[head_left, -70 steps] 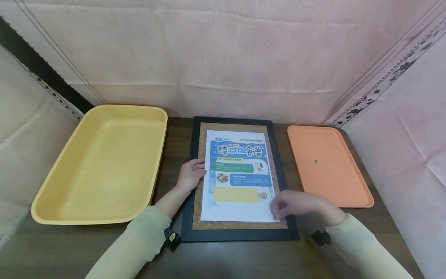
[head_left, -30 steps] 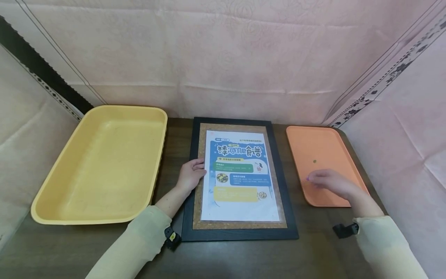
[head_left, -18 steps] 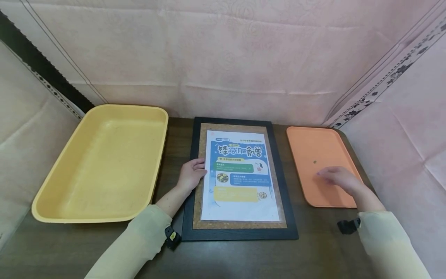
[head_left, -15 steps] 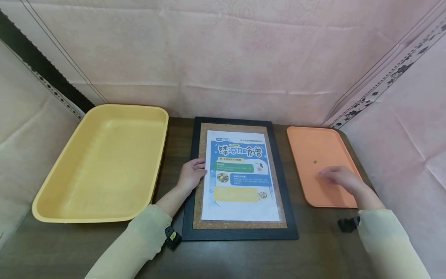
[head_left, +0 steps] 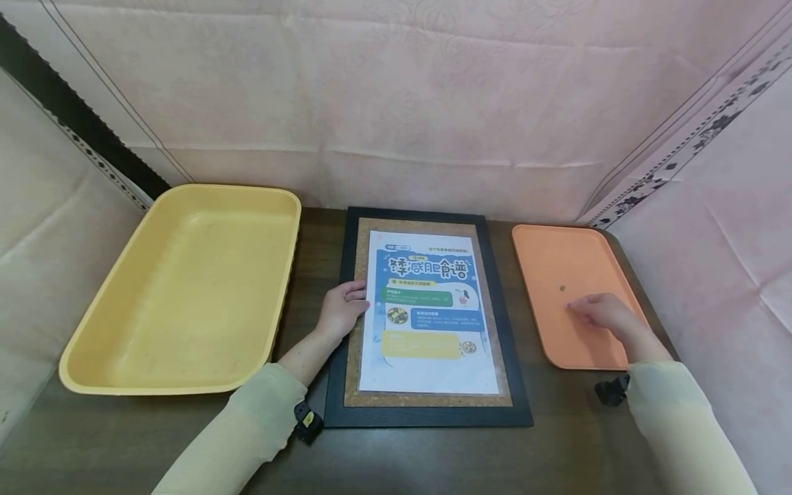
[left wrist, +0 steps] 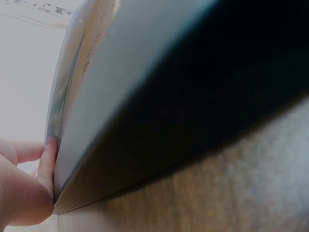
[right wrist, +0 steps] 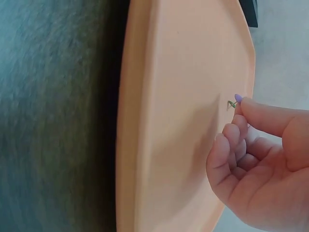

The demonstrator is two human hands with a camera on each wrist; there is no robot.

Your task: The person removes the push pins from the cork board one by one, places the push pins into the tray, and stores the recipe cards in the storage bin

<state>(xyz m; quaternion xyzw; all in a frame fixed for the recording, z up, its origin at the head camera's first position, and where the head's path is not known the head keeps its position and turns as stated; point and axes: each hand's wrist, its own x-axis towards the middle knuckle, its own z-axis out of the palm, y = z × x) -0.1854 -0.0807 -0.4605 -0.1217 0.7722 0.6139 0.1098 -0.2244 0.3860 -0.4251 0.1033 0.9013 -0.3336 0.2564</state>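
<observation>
My left hand [head_left: 339,311] rests on the left side of a black-framed cork board [head_left: 516,385], its fingertips at the edge of a printed poster [head_left: 427,371]. In the left wrist view the fingers [left wrist: 47,162] lie along the frame's side [left wrist: 159,121]. My right hand [head_left: 603,316] is low over the orange tray [head_left: 551,251], thumb and forefinger tips together, the other fingers curled. A small green pin [right wrist: 232,104] shows just past those fingertips; a purple tip [right wrist: 238,98] shows at the thumb's end. I cannot tell whether the fingertips hold something.
A large yellow tray [head_left: 185,289] stands to the left of the board. Pale cloth walls [head_left: 396,103] enclose the brown table [head_left: 408,460] at the back and sides. Both wrists wear small black cameras [head_left: 308,422].
My right hand has moved from the poster's lower right corner over to the orange tray and shifted slightly there. The left hand has kept its place on the board.
</observation>
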